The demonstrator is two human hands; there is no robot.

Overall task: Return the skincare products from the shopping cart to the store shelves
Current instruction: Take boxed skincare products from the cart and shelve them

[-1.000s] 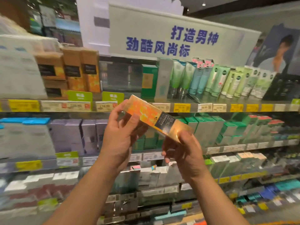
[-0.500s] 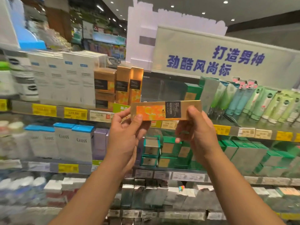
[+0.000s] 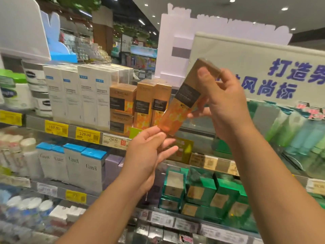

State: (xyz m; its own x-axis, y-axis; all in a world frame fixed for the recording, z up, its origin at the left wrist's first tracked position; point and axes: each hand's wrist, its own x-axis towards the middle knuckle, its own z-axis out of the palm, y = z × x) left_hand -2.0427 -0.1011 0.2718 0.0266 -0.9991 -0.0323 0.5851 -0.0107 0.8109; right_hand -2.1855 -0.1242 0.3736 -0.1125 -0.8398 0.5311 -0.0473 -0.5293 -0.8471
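Left to right, risks as I judge them:

White boxes (image 3: 79,95) and the matching gold-orange boxes (image 3: 151,104) stand tightly packed on the top shelf (image 3: 35,124). The free slot looks to be just right of those gold ones. Going in at an angle could knock the neighbours over, since they're tall and narrow.

Left hand (image 3: 147,155): fingers loosely extended, tips only touching the bottom end of the held gold-orange box (image 3: 181,106). It's a steadying touch, not a grip. If it lets go early, the box pivots.

The box is in the air in front of the top shelf, tilted with its top leaning right, close to the matching row but not on the shelf yet.

Right hand (image 3: 223,103): thumb and fingers curled round the upper half of the box, carrying the load. The wrap looks glossy, so it may slip if the pinch loosens during the turn to upright.

Further right is the green tube section (image 3: 290,131). Putting the box there would misfile it. The price tags are blurred, so I can't confirm the slot from them.
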